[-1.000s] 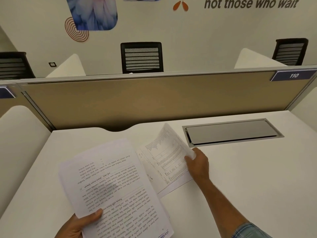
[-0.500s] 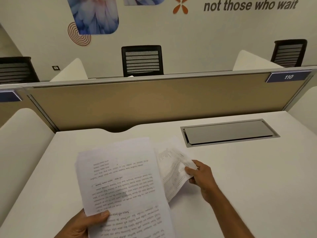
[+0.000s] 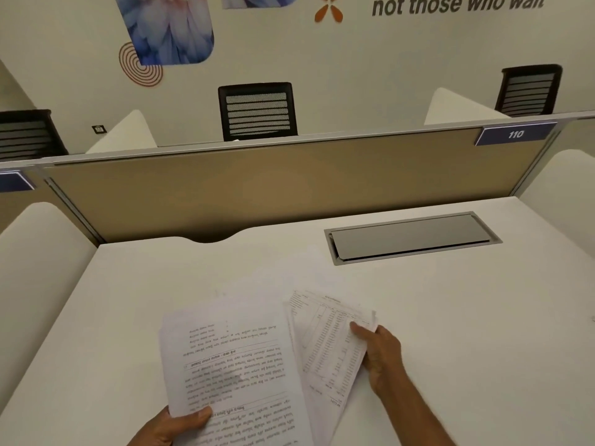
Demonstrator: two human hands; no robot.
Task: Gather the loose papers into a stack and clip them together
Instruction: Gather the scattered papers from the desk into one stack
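Your left hand point(image 3: 175, 424) grasping the text pages point(image 3: 231, 365) at seven o'clock, your right hand point(image 3: 381, 355) pinching the table sheet point(image 3: 325, 342) at three o'clock.

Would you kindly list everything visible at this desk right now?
text pages: several, white, above the near desk, left of centre
table sheet: at least one, white, just right of the text pages
desk: one, white, underneath
cable hatch: one, grey, set into the desk, far right
partition: one, tan, behind the desk
number plate: one, blue, reads 110, partition's top right
office chairs: three, black, beyond the partition
left hand: grips the text pages' near edge
right hand: pinches the table sheet's right edge
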